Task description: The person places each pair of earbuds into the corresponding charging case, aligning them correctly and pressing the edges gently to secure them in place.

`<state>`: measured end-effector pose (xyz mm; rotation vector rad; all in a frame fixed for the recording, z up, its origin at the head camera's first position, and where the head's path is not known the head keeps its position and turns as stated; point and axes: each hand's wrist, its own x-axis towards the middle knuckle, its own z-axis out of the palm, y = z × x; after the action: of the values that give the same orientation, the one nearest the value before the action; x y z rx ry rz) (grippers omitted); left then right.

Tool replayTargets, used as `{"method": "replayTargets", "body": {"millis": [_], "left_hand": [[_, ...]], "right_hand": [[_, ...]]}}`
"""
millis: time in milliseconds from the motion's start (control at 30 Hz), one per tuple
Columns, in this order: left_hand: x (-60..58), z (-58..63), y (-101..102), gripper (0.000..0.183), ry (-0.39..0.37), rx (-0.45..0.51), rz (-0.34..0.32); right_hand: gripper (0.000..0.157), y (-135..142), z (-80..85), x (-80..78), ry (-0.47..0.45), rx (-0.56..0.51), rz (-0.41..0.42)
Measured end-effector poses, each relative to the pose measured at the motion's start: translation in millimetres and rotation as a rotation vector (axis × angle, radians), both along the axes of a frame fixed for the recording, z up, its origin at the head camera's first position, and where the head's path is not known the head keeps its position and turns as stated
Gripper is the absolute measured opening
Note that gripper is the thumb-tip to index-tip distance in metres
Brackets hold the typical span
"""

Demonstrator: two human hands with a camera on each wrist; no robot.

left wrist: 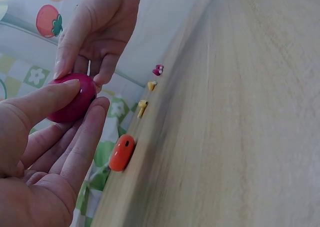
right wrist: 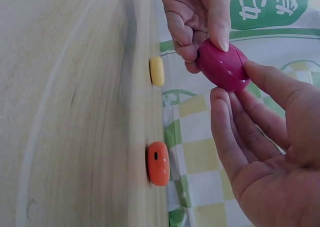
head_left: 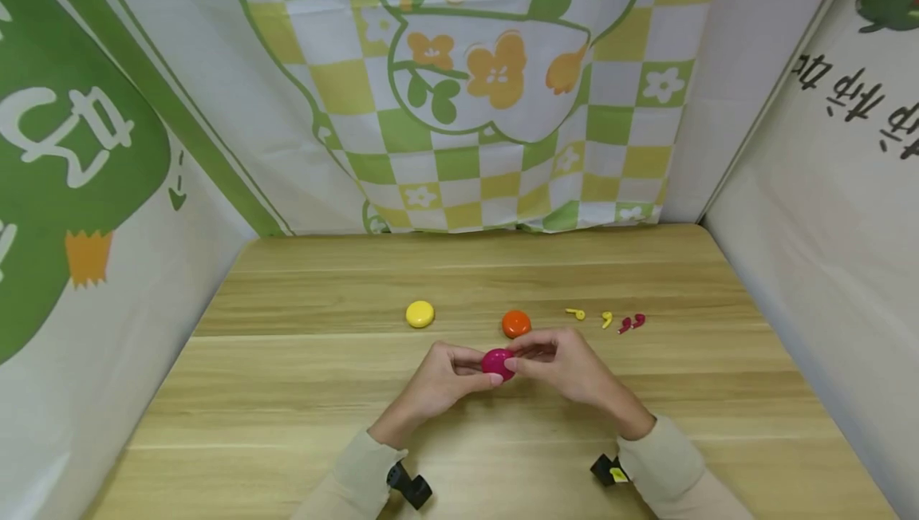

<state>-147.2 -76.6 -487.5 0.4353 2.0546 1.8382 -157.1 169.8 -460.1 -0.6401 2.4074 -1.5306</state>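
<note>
A glossy magenta earbud case (head_left: 497, 365) is held above the table between both hands. My left hand (head_left: 439, 380) pinches it from the left, thumb on the near face and fingers behind. From the other side my right hand (head_left: 574, 368) grips it between thumb and fingertips. In the right wrist view a thin seam runs across the rounded case (right wrist: 222, 67), and its lid looks closed. Just beyond the hands lies an orange earbud case (head_left: 516, 324), which shows a small dark port (right wrist: 156, 156) in the right wrist view.
A yellow earbud case (head_left: 420, 314) lies farther left on the wooden table (head_left: 287, 392). To the right are two yellow earbuds (head_left: 606, 319) and two magenta earbuds (head_left: 638, 320). Printed cloth (head_left: 459, 161) hangs behind the table, with more fabric walls at both sides.
</note>
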Motion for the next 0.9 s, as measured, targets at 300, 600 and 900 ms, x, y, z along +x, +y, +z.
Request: {"method": "replayTargets", "body": {"millis": [300, 600, 900], "left_hand": [[2.6, 4.3, 2.5, 0.03, 0.012, 0.006, 0.002], [3.7, 6.8, 4.6, 0.029, 0.018, 0.014, 0.005], [4.0, 6.1, 6.2, 0.027, 0.037, 0.011, 0.016]], "right_hand": [[0.024, 2.3, 5.5, 0.9, 0.044, 0.011, 0.014], [0.024, 3.4, 5.5, 0.5, 0.047, -0.006, -0.001], [0.022, 2.0, 5.5, -0.8, -0.011, -0.022, -0.056]]}}
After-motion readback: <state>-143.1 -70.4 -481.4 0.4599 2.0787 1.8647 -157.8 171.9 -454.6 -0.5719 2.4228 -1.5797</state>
